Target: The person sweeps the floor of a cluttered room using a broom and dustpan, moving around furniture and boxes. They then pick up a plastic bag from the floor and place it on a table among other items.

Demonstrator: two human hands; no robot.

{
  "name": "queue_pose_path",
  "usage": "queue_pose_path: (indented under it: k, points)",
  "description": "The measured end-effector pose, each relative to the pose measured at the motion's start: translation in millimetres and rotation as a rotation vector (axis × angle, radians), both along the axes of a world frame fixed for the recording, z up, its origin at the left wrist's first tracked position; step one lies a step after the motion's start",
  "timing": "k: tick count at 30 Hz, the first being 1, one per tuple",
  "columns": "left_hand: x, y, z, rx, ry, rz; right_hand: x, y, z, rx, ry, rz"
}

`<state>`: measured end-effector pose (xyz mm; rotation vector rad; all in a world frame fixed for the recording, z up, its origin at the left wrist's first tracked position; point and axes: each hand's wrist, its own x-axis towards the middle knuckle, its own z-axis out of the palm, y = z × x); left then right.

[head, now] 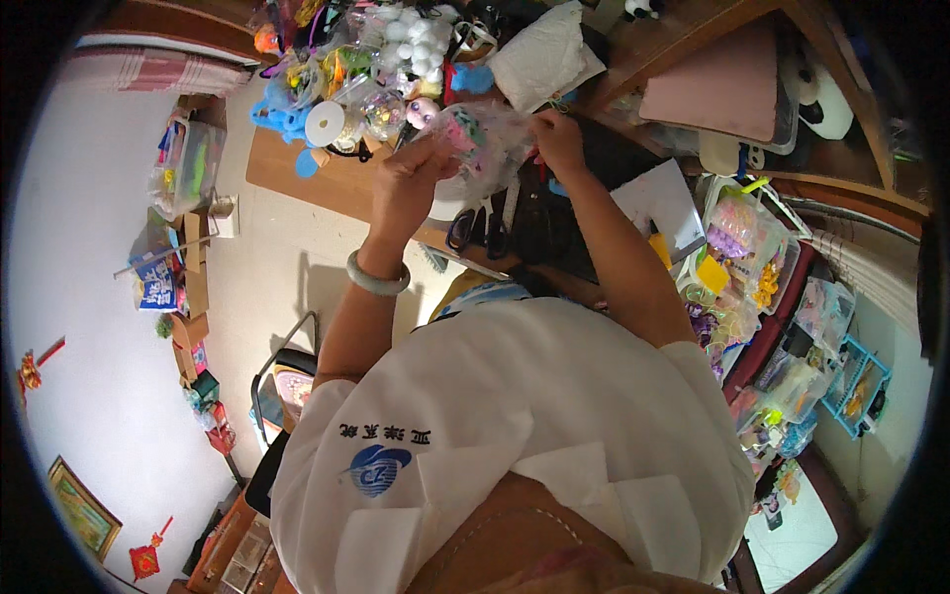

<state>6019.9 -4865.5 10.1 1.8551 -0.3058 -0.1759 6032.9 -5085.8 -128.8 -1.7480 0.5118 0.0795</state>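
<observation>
My left hand (415,178) pinches one side of a clear plastic bag (505,152) above the desk. Pink and mint-green pieces (466,130) show through the film, too blurred to name. At the bag's other side, my right hand (558,145) has its fingers closed on the plastic. A doll's head (422,113) lies just beyond my left hand, near a white round spool (325,124). Below the bag, dark-handled scissors (475,229) lie by a metal ruler (510,204) on a black mat (553,226).
White pompoms (417,41), a blue plush item (280,119) and a white padded bag (539,56) crowd the desk's far side. A wooden shelf (690,44) rises at the right, above plastic bins (772,260) of craft parts. A folding chair (286,371) stands at the left.
</observation>
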Motion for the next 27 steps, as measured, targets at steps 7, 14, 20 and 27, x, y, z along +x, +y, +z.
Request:
queue_pose_path:
  k: [7, 14, 20, 27]
  points:
    - [-1, 59, 36, -0.881, 0.159, 0.323, -12, -11, 13, 0.005, 0.141, -0.008]
    - [-4, 120, -77, -0.235, 0.257, 0.533, -40, -41, 9, -0.514, -0.252, -0.031]
    - [-2, 84, -127, 0.414, -0.154, 0.4, -78, -160, -5, -0.534, -0.359, -0.324]
    - [-57, 76, -118, 0.232, -0.116, 0.386, -24, -192, 31, -0.206, -0.015, -0.706]
